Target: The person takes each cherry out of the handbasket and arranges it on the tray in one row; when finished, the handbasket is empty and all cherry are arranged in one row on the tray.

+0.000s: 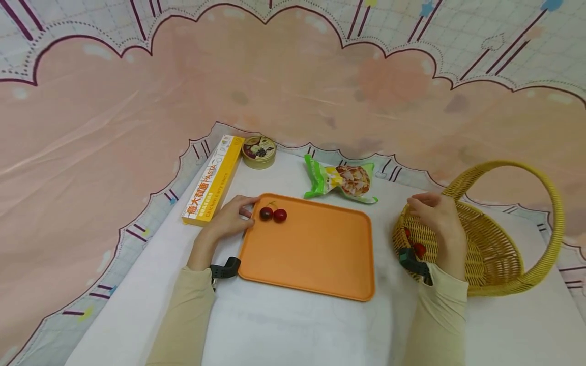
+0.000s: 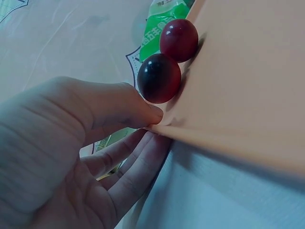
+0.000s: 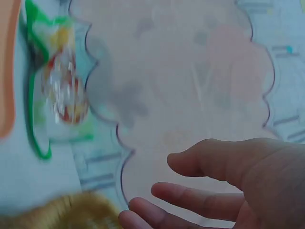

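Note:
My left hand [image 1: 227,219] pinches the left edge of an orange tray [image 1: 316,249], thumb over the rim and fingers underneath, as the left wrist view shows. On the tray, close to the thumb, lie a dark red cherry [image 2: 159,78] and a brighter red cherry [image 2: 179,40], side by side. Above the near-left side of a yellow wicker basket [image 1: 499,243] is my right hand [image 1: 438,216]. Its thumb and fingers are apart with nothing between them in the right wrist view [image 3: 209,186]. Inside the basket, partly hidden by the right wrist, is red fruit [image 1: 418,249].
A yellow and white pasta box [image 1: 212,180] lies left of the tray, with a round tin [image 1: 259,152] beside its far end. Behind the tray lies a green and clear snack packet [image 1: 343,179]. The basket's tall arched handle [image 1: 556,213] rises on the right.

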`<state>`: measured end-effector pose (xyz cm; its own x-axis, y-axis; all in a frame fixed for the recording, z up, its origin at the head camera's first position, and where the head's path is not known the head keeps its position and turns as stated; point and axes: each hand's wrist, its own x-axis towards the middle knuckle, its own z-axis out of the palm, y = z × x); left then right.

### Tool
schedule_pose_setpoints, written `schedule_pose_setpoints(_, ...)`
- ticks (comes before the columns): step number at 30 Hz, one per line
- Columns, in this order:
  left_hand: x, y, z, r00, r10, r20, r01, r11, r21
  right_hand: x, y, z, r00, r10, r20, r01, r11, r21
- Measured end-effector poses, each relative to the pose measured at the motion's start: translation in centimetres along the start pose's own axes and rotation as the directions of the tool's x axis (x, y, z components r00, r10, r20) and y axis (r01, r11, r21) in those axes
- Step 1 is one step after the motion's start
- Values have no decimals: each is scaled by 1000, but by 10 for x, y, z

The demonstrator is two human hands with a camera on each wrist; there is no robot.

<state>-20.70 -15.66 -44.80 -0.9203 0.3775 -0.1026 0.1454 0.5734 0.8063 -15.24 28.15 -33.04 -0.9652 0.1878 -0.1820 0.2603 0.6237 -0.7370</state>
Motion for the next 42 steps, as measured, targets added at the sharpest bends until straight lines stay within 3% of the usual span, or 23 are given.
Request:
schedule_pose_setpoints(2,0,1,0,1000,-6,3,6,1000,-3,3,15,-13,999,1,45,1,999,-36)
schedule_pose_setpoints(5,0,1,0,1000,-17,6,17,1000,-5,7,32,-27,985,14,174,5,994,-106)
schedule_pose_setpoints(9,0,3,0,1000,-18,10,18,1000,2,8,47,-36,936,57,347,2,986,-167)
schedule_pose_setpoints(12,1,4,0,1000,-8,15,8,1000,4,8,55,-39,905,94,414,-26,986,-167)
schedule_pose_setpoints(20,-1,4,-1,1000,-20,13,20,1000,7,11,66,-31,874,152,462,-75,981,-181)
schedule_pose_setpoints(28,1,6,-1,1000,-19,22,19,1000,13,13,67,-31,882,165,441,-73,973,-218)
schedule_pose_setpoints(35,1,6,-1,1000,-24,18,24,1000,9,15,69,-28,856,176,486,-82,974,-209)
schedule_pose_setpoints(42,0,3,-1,1000,-17,18,17,1000,1,14,67,-29,859,169,483,-64,972,-227)
